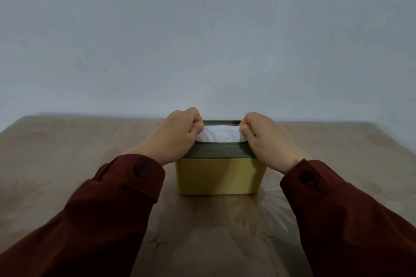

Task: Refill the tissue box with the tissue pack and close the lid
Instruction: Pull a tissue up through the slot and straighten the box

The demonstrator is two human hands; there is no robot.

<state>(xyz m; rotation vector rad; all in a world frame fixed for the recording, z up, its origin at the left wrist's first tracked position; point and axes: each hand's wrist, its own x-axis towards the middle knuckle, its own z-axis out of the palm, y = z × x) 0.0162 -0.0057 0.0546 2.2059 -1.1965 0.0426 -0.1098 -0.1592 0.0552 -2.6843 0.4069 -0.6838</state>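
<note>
A yellow tissue box [217, 176] stands upright on the table, straight ahead of me. A dark grey-green lid [216, 150] sits on top of it. White tissue [221, 134] shows through the lid's oval slot. My left hand [177, 136] rests on the left end of the lid, its fingers curled and pinching the left edge of the tissue. On the right end, my right hand [267, 138] does the same with the tissue's right edge. My hands cover both ends of the lid.
The table [67, 164] has a beige patterned cloth and stretches wide on both sides of the box. A plain pale wall [207, 40] rises right behind its far edge. My dark red sleeves reach in from the bottom corners.
</note>
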